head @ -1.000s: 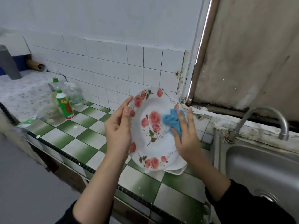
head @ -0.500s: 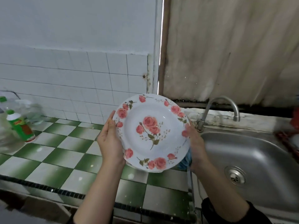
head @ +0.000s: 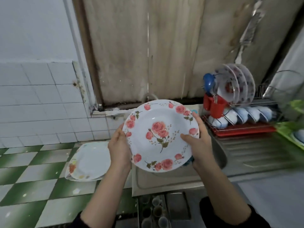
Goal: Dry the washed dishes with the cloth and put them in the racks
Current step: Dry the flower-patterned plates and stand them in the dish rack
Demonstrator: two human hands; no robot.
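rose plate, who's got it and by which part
Both hands hold the rose plate by its rim: the left hand at the left edge, the right hand at the right edge, thumb on its face.

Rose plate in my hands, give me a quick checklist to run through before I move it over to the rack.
1. Grip on the rose plate: left hand holds the left rim, right hand the right rim, thumb on the face. Ok.
2. Face dry: no drops show, but the picture is soft. Cannot tell.
3. Back dry: hidden. Cannot tell.
4. Cloth out of the way: it is bunched under the right hand by the plate's lower edge. Not ok.
5. Room in the rack: upright plates stand in the upper tier, and the wires to their right look bare. Ok.
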